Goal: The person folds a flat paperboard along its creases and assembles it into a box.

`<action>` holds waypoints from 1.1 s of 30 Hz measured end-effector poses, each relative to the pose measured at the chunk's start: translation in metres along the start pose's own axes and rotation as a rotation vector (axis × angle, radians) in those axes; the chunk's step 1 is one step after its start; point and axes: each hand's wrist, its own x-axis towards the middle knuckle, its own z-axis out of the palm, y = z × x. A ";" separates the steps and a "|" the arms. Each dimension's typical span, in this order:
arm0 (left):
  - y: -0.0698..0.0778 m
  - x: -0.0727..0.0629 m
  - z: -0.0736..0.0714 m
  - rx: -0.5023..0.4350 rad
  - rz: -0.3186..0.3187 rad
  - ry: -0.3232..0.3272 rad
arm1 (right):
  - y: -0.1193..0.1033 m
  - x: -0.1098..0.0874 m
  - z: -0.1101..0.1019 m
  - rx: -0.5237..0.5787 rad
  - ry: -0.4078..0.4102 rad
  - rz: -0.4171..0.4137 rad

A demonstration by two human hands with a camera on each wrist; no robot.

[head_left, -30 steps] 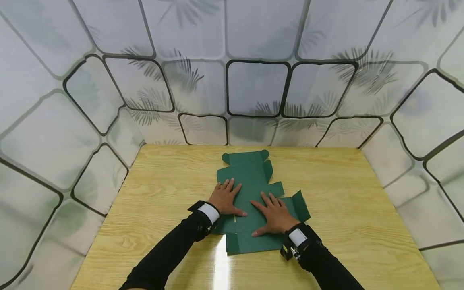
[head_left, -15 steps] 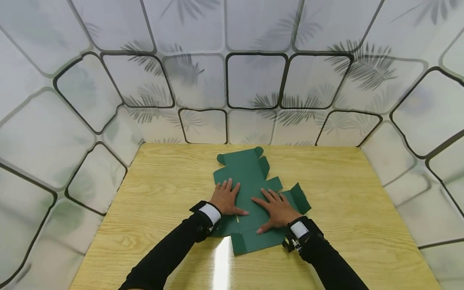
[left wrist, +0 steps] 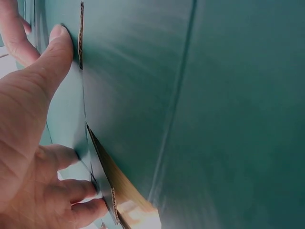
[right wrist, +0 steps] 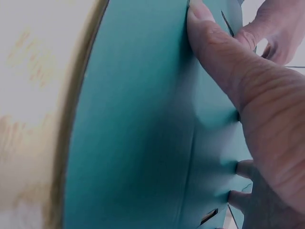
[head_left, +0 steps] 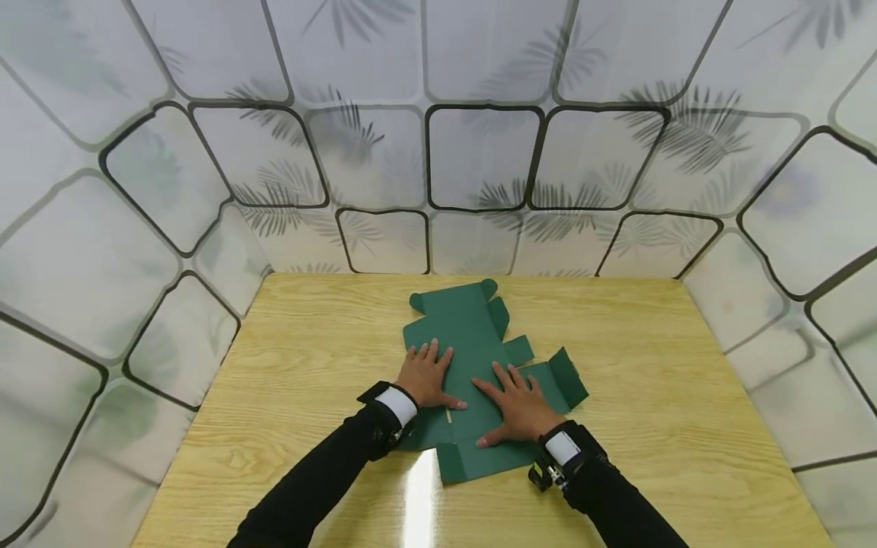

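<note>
An unfolded green cardboard box (head_left: pixel 466 335) lies on the wooden table, its flaps spread out and creased. On its left part rests my left hand (head_left: pixel 426 378), fingers spread and pointing away, thumb toward the middle. My right hand (head_left: pixel 524 409) presses on the lower right part with fingers splayed. In the left wrist view, the thumb lies beside a narrow slot (left wrist: pixel 81 36) with a corrugated edge, and a gap between panels shows the wood. The right wrist view has the right thumb (right wrist: pixel 217 43) on the green panel (right wrist: pixel 138 124) near a fold line.
The wooden table (head_left: pixel 329 327) extends on all sides of the cardboard. A pale curtain (head_left: pixel 479 160) with dark outlines and leaf prints stands behind and along both sides. At the right, one side flap (head_left: pixel 567 378) sticks up at an angle. Light glares off the table's front.
The cardboard has turned slightly counterclockwise, its far end shifting left and its near flap right. Both hands stay on it, fingers spread; the right hand shifted a little right, then back.
</note>
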 end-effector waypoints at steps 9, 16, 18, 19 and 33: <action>0.007 -0.001 -0.002 0.011 -0.031 0.021 | 0.012 0.003 -0.008 0.014 -0.021 -0.050; 0.014 -0.003 -0.004 0.005 -0.073 0.007 | 0.017 0.005 -0.011 0.013 -0.051 -0.042; 0.014 -0.003 -0.005 0.010 -0.080 0.006 | 0.016 0.005 -0.011 0.015 -0.055 -0.038; 0.014 -0.003 -0.005 0.016 -0.080 0.006 | 0.015 0.005 -0.011 0.017 -0.056 -0.036; 0.016 -0.004 -0.003 0.047 -0.096 0.036 | 0.004 0.000 -0.006 0.022 -0.046 0.012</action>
